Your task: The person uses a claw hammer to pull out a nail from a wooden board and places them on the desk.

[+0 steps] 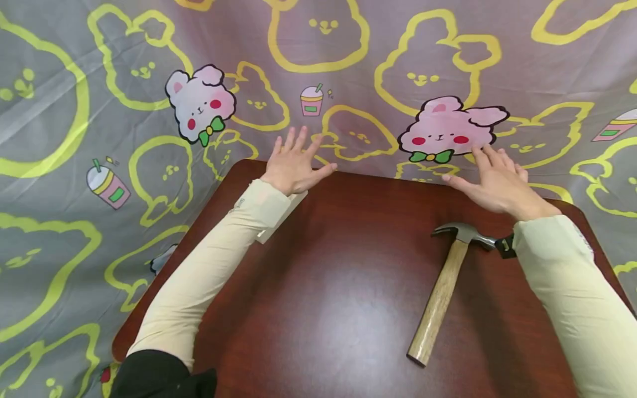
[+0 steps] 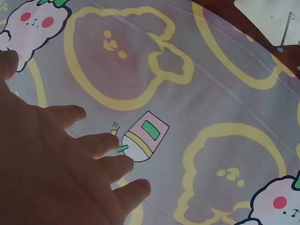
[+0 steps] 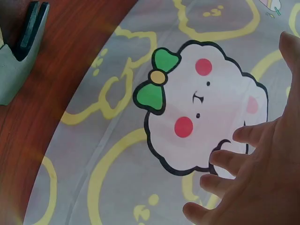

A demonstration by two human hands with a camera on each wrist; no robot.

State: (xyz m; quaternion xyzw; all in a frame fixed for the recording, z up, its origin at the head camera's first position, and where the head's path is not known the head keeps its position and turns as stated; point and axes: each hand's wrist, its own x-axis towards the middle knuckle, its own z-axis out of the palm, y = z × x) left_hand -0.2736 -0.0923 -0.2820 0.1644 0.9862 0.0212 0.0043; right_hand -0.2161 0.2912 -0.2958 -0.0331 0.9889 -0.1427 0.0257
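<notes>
My left hand (image 1: 294,164) is held up over the far left of the table, fingers straight and spread, holding nothing. Below its wrist lies a pale flat block (image 1: 281,221), mostly covered by the sleeve. In the left wrist view, a nail (image 2: 285,32) shows against that pale block (image 2: 267,21). On the far right, my right hand (image 1: 502,185) is also raised with spread, empty fingers. A claw hammer (image 1: 443,287) with a wooden handle lies on the table, its steel head close to the right wrist and its handle pointing toward me.
The dark red-brown wooden table (image 1: 343,293) has rounded corners. A grey curtain (image 1: 348,88) printed with yellow outlines and cartoon rabbits hangs along its back and left side. A dark band (image 1: 506,246) sits at the right wrist, beside the hammer head in the head view.
</notes>
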